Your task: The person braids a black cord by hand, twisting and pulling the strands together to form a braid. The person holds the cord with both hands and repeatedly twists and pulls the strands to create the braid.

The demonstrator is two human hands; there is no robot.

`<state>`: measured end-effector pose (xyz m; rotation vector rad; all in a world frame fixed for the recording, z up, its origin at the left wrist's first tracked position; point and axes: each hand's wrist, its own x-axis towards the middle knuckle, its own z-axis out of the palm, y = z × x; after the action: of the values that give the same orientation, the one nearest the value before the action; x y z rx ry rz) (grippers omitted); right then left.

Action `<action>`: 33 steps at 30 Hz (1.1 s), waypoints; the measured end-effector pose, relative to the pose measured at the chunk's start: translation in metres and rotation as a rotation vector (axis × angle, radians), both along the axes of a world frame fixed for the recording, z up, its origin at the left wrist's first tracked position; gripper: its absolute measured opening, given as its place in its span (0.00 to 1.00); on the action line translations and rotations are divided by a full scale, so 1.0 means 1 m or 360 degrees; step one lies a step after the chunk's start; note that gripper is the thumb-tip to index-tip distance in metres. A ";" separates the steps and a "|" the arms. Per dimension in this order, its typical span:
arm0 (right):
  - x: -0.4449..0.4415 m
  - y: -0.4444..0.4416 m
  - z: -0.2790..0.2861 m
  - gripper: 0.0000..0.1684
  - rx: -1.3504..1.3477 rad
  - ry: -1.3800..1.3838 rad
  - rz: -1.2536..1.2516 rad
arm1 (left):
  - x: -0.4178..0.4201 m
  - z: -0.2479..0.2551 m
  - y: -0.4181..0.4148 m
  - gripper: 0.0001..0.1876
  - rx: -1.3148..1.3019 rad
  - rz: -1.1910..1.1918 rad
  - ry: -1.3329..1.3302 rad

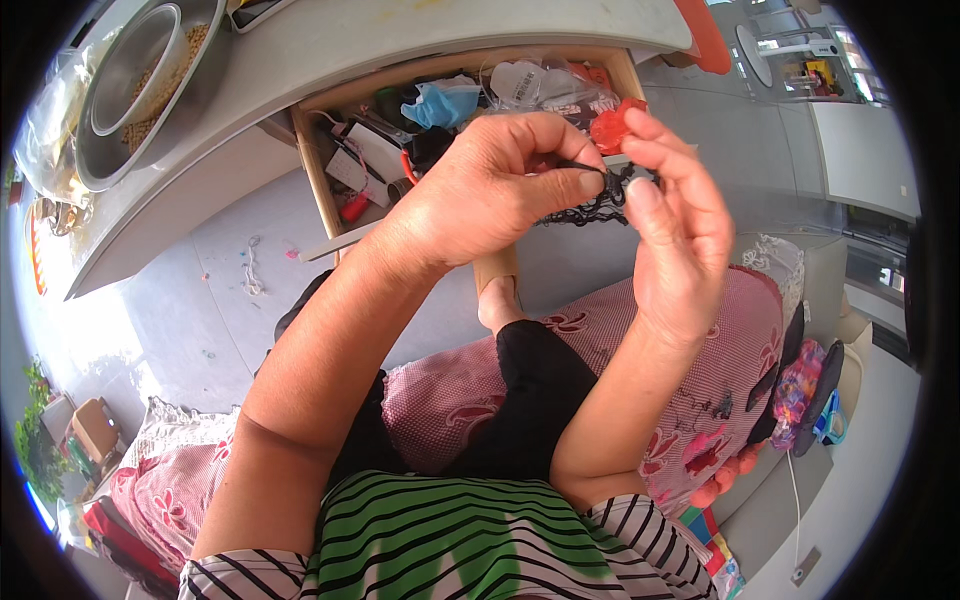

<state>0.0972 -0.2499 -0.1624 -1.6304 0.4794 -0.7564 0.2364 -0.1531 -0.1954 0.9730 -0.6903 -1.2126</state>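
Note:
My left hand (502,180) pinches a bunch of thin black cord or yarn (589,214) between thumb and forefinger, over the front edge of an open wooden drawer. The strands hang in loose, crinkled loops below my fingertips. Just to the right, my right hand (671,202) is raised with its fingers and thumb apart, close to the strands; whether it touches any is unclear. A translucent red object (611,129) shows behind its fingertips, its kind unclear. Part of the black bunch is hidden behind both hands.
The open drawer (315,176) holds a blue face mask (442,103), clear plastic packaging (529,82) and pens. On the white tabletop (450,34) stands a metal bowl (169,142) with beans. A pink patterned cover (442,390) lies over the seat. White string (253,270) lies on the floor.

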 end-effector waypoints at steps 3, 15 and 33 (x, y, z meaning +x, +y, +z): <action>0.001 0.003 -0.002 0.08 -0.0088 0.0123 0.0008 | -0.001 -0.002 -0.001 0.06 -0.0001 -0.0021 -0.0104; 0.001 0.005 -0.005 0.07 0.0135 0.0029 -0.0147 | 0.001 0.001 0.000 0.07 0.0076 -0.0102 -0.0137; -0.003 -0.005 -0.008 0.05 0.0064 -0.0090 -0.0021 | 0.002 0.004 0.002 0.05 0.0092 0.0090 0.0019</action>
<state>0.0938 -0.2545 -0.1702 -1.5658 0.4628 -0.7957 0.2379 -0.1515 -0.1913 1.0259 -0.6172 -1.1932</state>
